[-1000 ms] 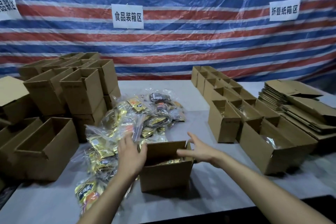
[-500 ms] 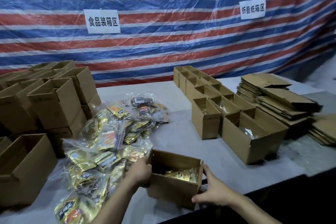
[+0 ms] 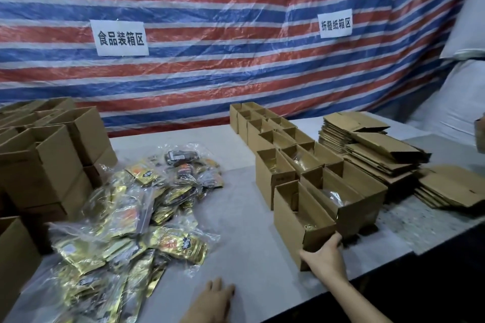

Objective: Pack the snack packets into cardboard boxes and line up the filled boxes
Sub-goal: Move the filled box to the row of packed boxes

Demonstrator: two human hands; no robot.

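filled box | right hand grips near end | box row just behind | left hand flat on table | snack packets left

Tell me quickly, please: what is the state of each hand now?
Left hand: open, holding nothing.
Right hand: holding the near end of the box.
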